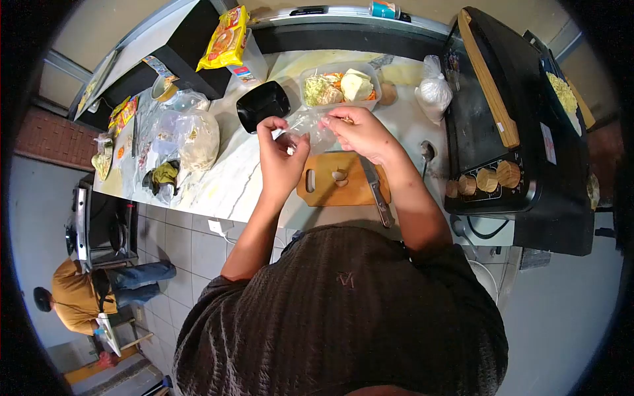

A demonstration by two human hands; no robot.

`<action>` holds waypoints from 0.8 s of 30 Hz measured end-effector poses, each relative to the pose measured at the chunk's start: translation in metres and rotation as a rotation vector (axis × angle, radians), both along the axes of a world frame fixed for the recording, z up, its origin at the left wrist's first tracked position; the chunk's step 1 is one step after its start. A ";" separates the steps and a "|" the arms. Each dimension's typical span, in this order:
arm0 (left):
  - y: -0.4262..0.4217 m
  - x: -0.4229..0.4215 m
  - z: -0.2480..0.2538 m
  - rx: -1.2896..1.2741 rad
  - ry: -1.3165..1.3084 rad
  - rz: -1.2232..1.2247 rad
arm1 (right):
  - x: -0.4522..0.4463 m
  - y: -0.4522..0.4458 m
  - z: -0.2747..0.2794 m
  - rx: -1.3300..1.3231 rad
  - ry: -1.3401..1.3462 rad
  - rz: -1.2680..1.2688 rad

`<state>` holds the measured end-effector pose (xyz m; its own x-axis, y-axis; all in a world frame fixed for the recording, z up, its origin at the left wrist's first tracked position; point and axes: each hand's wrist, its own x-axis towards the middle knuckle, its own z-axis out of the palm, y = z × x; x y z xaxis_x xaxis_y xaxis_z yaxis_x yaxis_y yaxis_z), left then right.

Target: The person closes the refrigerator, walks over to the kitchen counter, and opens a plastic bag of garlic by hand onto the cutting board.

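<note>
A clear plastic bag is stretched between my two hands above the counter. My left hand has its fingers curled around one side of the bag, and a small whitish bit shows near the palm. My right hand pinches the other side with thumb and fingers. Below them lies a wooden cutting board with a few garlic cloves on it. A knife rests along the board's right side, handle toward me. Just beyond my hands are a black bowl and a clear container of cut vegetables.
A spoon and a bag of white powder stand left of a black oven. Filled plastic bags and a yellow packet occupy the left side. Another person is at far left by a stove.
</note>
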<state>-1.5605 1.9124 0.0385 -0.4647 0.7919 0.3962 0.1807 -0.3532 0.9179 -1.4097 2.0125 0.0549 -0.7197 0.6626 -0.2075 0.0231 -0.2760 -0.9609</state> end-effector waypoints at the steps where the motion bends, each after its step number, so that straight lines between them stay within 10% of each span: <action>1: -0.003 -0.001 0.003 -0.069 0.050 0.043 | 0.001 -0.004 0.001 -0.004 -0.001 0.001; 4: -0.007 -0.023 -0.005 -0.505 0.038 -0.125 | 0.008 -0.016 -0.003 -0.037 0.063 -0.049; 8: -0.013 -0.039 -0.018 -0.343 -0.064 -0.078 | 0.018 0.006 -0.081 -0.071 0.011 -0.225; 11: -0.014 -0.038 -0.015 -0.314 -0.112 -0.090 | 0.015 0.010 -0.131 0.607 -0.460 -0.177; 24: -0.022 -0.025 -0.001 -0.305 -0.202 -0.136 | 0.014 -0.022 -0.095 0.961 -0.784 0.100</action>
<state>-1.5860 1.8906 0.0374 -0.3924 0.9187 0.0443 -0.0441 -0.0669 0.9968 -1.3956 1.9903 -0.0404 -0.6767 0.7334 -0.0653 0.6620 0.5671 -0.4901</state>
